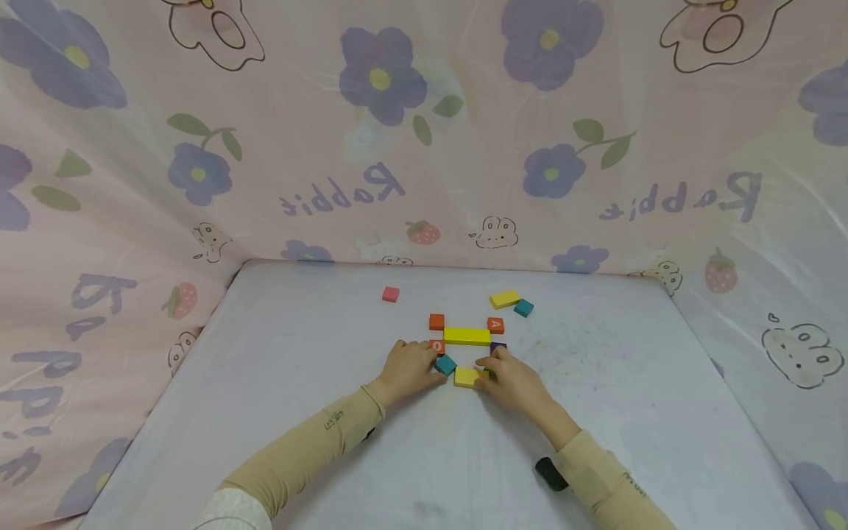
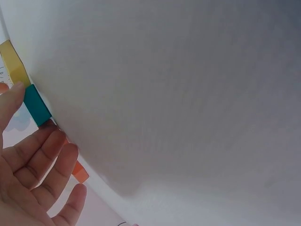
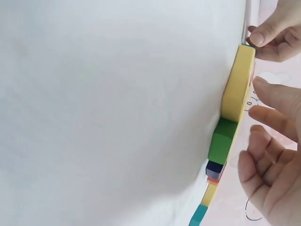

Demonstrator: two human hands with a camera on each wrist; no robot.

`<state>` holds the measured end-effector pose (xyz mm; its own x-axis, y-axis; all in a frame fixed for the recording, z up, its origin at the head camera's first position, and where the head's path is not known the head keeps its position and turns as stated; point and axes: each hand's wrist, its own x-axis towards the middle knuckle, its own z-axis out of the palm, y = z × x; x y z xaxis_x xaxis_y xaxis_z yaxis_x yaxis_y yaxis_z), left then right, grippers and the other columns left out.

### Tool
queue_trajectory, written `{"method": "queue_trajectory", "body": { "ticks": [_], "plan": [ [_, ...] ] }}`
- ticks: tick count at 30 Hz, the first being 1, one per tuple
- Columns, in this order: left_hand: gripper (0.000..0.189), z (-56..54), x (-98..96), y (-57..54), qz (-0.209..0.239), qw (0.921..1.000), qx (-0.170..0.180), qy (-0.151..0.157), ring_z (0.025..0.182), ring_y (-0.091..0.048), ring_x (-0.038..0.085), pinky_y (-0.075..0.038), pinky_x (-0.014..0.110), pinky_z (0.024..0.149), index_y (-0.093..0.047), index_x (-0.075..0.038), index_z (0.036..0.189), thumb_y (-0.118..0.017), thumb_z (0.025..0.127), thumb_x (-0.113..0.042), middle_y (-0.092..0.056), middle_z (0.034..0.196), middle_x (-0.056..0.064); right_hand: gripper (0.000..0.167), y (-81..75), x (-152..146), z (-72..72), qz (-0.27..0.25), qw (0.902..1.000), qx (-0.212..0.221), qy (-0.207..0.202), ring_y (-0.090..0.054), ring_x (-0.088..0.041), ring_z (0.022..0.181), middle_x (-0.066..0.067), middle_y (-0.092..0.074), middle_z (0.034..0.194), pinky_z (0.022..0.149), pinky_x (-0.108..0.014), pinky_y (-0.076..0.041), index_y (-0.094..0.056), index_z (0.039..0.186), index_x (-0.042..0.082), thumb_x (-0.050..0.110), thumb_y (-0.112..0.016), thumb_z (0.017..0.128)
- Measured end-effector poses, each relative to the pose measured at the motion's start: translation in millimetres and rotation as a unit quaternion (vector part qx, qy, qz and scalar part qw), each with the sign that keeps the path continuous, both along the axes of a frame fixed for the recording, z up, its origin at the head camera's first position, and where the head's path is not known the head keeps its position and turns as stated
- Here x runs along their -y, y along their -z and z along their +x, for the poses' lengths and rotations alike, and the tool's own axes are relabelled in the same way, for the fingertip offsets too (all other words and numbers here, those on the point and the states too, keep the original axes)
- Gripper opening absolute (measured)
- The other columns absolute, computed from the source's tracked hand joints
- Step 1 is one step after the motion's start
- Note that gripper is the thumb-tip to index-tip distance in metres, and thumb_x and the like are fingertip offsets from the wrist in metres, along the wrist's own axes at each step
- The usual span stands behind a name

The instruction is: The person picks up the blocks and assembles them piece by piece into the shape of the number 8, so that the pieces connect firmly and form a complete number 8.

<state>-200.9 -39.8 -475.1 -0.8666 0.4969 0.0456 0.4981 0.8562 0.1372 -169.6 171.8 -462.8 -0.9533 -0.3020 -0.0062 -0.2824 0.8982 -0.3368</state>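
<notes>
A small teal block [image 1: 446, 365] sits at a slant between the thumb and index finger of my left hand [image 1: 409, 372], which pinches its two ends. Right of it lies a yellow block [image 1: 467, 377]. My right hand [image 1: 520, 383] hovers beside that yellow block and a green block [image 3: 222, 141], its fingers loosely bent and apart from them in the right wrist view. Behind the hands is a long yellow block [image 1: 467, 336]. Around its ends stand a plain orange block [image 1: 436, 322], orange blocks marked "A" [image 1: 495, 325] and "0" [image 1: 436, 347], and a dark blue block [image 1: 499, 346], partly hidden.
Farther back on the white table [image 1: 298, 316] lie a pinkish-red block [image 1: 391, 294], another yellow block [image 1: 505, 299] and a second teal block [image 1: 523, 308]. Printed cloth [image 1: 464, 154] rises along the table's back and sides.
</notes>
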Motion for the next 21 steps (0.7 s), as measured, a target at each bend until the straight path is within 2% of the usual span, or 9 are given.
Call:
{"method": "queue_trajectory", "body": {
  "ticks": [7,16,21],
  "plan": [
    [0.042,2.0,1.6,-1.0,0.006,1.0000,-0.002,0.003,0.066,-0.050,0.010,-0.039,0.029,0.069,-0.068,-0.015,0.100,-0.068,0.078,-0.050,-0.063,0.084,-0.006,0.033,-3.7,-8,-10.4,-0.035,0.9990,0.020,0.018,-0.042,-0.011,0.064,0.000,-0.048,0.080,0.054,-0.022,-0.033,-0.067,0.113,0.011,0.030,-0.066,0.085],
    [0.039,4.9,4.2,-2.2,0.011,0.9998,-0.013,-0.011,0.063,-0.048,0.009,-0.038,0.027,0.064,-0.069,-0.015,0.097,-0.070,0.077,-0.048,-0.064,0.081,-0.005,0.032,-7.9,-34,-42.7,-0.044,0.9978,0.018,0.046,-0.043,-0.015,0.063,-0.003,-0.050,0.074,0.054,-0.025,-0.032,-0.066,0.111,0.006,0.030,-0.061,0.089],
    [0.037,5.0,1.0,-2.6,0.015,0.9998,-0.013,0.001,0.061,-0.045,0.009,-0.036,0.023,0.059,-0.069,-0.014,0.095,-0.069,0.079,-0.047,-0.061,0.077,-0.005,0.033,-5.8,-55,-62.4,-0.071,0.9915,0.037,0.103,-0.048,-0.018,0.070,-0.009,-0.060,0.083,0.059,-0.026,-0.037,-0.065,0.113,0.005,0.030,-0.056,0.092]
  ]
}}
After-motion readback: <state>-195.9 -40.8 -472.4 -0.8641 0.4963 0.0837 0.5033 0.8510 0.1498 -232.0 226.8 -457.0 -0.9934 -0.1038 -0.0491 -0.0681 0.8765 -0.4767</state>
